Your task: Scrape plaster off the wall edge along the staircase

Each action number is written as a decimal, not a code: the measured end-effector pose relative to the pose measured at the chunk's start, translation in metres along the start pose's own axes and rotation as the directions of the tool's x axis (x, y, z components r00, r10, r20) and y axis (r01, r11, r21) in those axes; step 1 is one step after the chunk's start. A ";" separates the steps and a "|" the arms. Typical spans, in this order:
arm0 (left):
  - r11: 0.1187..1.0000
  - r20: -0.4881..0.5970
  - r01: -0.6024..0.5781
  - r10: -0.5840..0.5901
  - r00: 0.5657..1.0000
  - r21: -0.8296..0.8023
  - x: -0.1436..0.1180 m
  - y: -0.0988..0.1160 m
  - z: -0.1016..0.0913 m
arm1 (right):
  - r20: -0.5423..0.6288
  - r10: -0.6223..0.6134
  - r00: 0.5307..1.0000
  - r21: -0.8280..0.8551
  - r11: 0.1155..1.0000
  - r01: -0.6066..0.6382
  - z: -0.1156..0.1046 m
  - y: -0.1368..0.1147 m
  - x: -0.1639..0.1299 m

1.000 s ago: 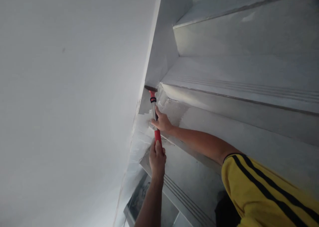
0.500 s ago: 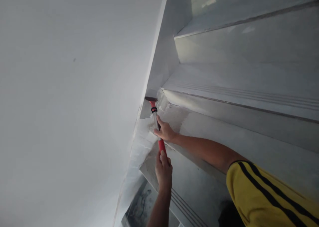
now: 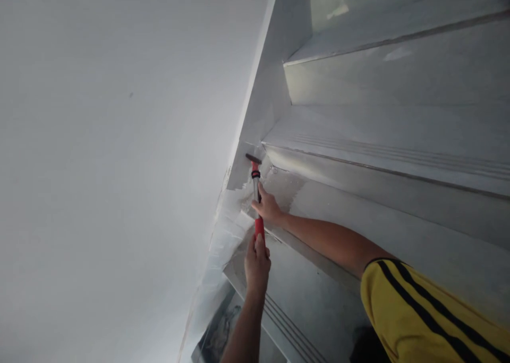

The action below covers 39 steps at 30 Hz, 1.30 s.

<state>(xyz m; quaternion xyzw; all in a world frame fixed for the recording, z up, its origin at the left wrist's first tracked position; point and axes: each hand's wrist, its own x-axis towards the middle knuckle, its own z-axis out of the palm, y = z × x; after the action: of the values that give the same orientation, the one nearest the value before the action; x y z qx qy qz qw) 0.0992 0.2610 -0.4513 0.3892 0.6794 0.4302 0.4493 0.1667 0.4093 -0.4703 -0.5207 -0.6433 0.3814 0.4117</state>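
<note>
1. A red-handled scraper (image 3: 257, 195) is gripped by both hands, its dark blade (image 3: 253, 158) pressed into the corner where the white wall (image 3: 119, 166) meets the stair riser (image 3: 358, 203).
2. The left hand (image 3: 257, 264) is closed around the near end of the handle.
3. The right hand (image 3: 269, 208) is wrapped around the shaft, nearer the blade.
4. A yellow sleeve with black stripes (image 3: 430, 312) is seen at near right.

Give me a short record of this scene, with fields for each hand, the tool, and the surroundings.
left hand: grips the red end of the scraper handle
right hand: holds the scraper shaft higher up
scraper: blade end against the skirting beside the stair edge
surroundings: grey stairs, white wall to the left
sleeve: yellow with black stripes
</note>
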 end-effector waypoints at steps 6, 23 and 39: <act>0.999 -0.001 0.016 -0.016 1.000 0.035 0.014 0.021 0.006 | 0.001 0.037 0.999 0.017 0.999 -0.037 -0.015 0.000 0.021; 0.901 0.312 0.269 -0.162 0.936 -0.340 0.009 0.042 0.013 | -0.083 0.076 0.994 0.195 0.979 -0.059 -0.025 0.002 0.024; 0.919 0.266 0.229 -0.145 0.953 -0.321 0.011 0.074 0.012 | -0.015 0.111 0.994 -0.035 0.993 -0.112 -0.044 -0.019 0.038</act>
<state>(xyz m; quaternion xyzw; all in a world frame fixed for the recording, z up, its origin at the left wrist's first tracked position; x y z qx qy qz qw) 0.1178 0.2977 -0.3875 0.2851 0.5682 0.4486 0.6282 0.1958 0.4463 -0.4313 -0.5655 -0.6173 0.3890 0.3846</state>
